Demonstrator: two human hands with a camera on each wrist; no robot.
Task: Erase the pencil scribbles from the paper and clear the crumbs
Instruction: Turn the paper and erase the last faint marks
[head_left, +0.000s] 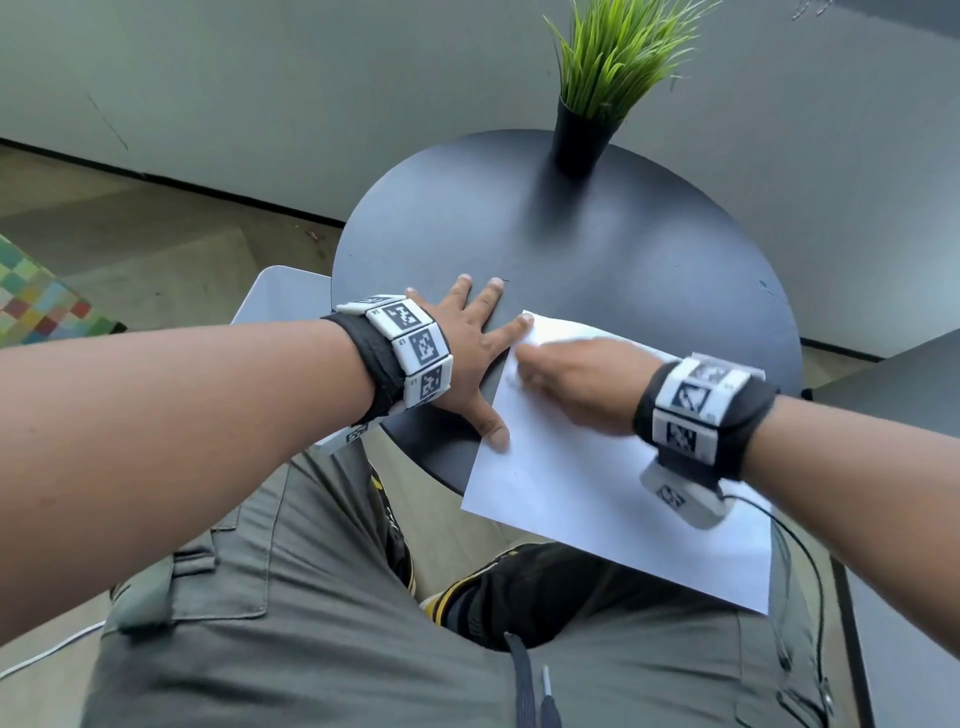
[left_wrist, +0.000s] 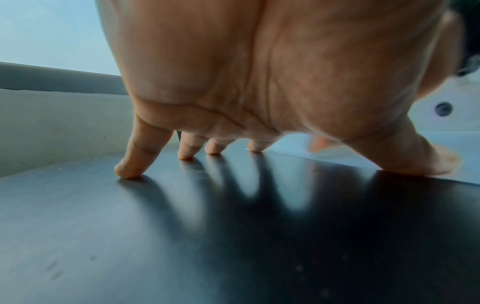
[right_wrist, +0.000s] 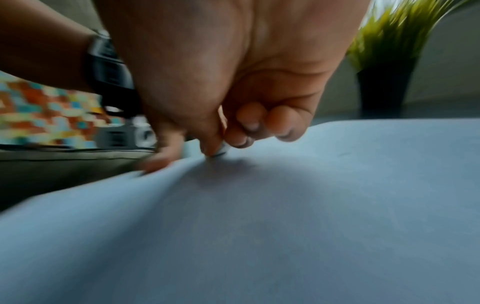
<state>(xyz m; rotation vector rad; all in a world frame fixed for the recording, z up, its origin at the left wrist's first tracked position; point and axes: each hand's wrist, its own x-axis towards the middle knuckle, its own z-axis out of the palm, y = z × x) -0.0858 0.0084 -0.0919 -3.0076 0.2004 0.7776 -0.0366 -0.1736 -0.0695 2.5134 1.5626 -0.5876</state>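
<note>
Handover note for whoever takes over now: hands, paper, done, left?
Left hand: flat, fingers spread, index and thumb pinning the paper's left edge on the table.
Right hand: pinching a small eraser, tip on the paper near the top-left corner; blurred.
Paper: near part overhangs the table toward the lap.
Done: erasing begun; faint scribbles remain by the right fingertips.
Left: finish erasing, then clear crumbs; none discernible.

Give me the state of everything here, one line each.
Paper: flat on the table, near corner overhanging.
Eraser: pinched, pressed on the paper.
Right hand: blurred, gripping the eraser.
Left hand: spread, pinning the paper's edge.
Plant: upright.
Table: bearing all.
</note>
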